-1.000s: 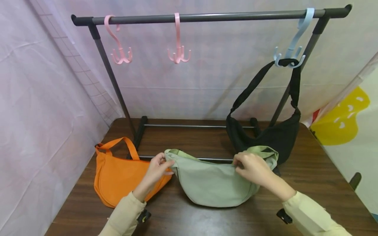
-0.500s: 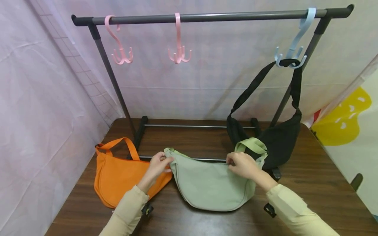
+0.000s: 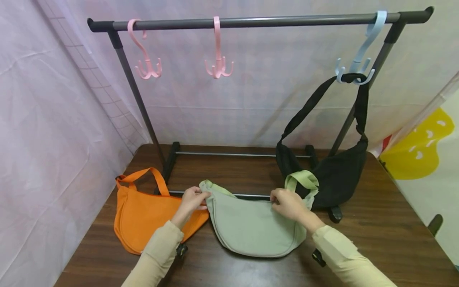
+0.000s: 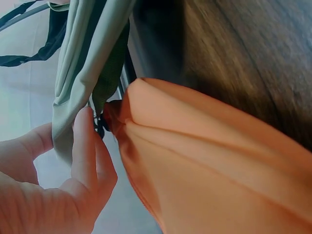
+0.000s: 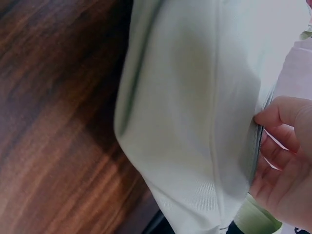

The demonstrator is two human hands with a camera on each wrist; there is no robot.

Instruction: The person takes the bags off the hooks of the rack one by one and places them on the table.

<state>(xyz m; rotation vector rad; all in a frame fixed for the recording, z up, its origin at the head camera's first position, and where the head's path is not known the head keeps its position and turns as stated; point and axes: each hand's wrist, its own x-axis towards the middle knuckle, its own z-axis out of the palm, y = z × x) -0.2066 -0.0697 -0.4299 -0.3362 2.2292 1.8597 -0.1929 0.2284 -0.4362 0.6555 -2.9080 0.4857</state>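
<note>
A pale green crescent-shaped bag (image 3: 252, 229) is at the middle of the table in the head view. My left hand (image 3: 190, 205) pinches its left upper corner; in the left wrist view, thumb and fingers (image 4: 85, 146) squeeze the folded fabric there. Along the zipped top edge, towards the right end, my right hand (image 3: 291, 206) pinches the fabric between thumb and fingers, as the right wrist view also shows. A light green strap (image 3: 304, 178) loops up behind the right hand. Just left of the green bag lies an orange bag (image 3: 147, 217), close to my left wrist.
A dark metal rack (image 3: 287, 20) stands over the table (image 3: 362, 235). Two pink hooks (image 3: 146, 59) (image 3: 217, 59) and one blue hook (image 3: 360, 56) hang from its bar. A black bag (image 3: 342, 175) hangs by its strap from the blue hook, partly behind the green bag.
My right hand has moved left with the green bag's right end and strap loop. The left hand keeps its pinch, nearly in place. More of the black bag shows.
</note>
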